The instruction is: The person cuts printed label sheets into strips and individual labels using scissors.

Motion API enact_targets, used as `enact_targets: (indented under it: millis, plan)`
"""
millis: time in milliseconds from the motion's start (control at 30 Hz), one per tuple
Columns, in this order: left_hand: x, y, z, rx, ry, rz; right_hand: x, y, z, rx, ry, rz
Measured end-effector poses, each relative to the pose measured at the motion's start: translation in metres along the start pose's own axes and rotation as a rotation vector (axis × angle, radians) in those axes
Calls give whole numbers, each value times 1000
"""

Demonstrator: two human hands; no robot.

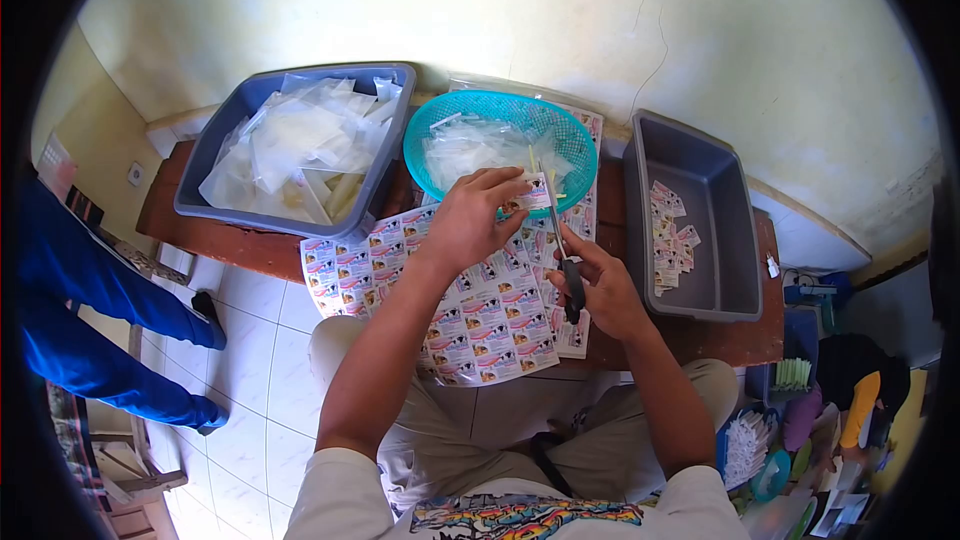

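Observation:
My left hand point(472, 218) pinches a small printed label point(537, 192) over the near rim of a teal mesh basket point(582, 152). My right hand point(608, 288) grips black-handled scissors point(573, 285), whose blades point away from me, right beside the label. Whether the blades touch the paper I cannot tell. Clear plastic pieces point(475, 150) lie in the basket. Beneath my hands, printed label sheets point(490, 325) spread over the wooden bench and hang toward my lap.
A grey tub point(400, 100) of plastic bags point(310, 135) stands left; another grey tub point(715, 230) at right holds cut labels point(668, 235). A person in blue trousers point(105, 310) stands at left. Bins with assorted items point(750, 440) sit at lower right. The wall is close behind.

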State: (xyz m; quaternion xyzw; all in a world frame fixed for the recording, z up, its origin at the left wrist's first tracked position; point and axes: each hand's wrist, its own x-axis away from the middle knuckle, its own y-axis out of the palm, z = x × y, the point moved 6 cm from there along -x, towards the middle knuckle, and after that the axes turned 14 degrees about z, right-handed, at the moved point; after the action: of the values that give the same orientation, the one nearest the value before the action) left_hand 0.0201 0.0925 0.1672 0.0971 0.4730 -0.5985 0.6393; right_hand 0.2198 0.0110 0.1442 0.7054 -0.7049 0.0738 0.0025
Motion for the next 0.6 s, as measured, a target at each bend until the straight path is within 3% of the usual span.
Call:
enact_targets:
  millis: [600]
  plan:
    - [3,1,-1,-27,3,-16,1,0,4,21,7,8]
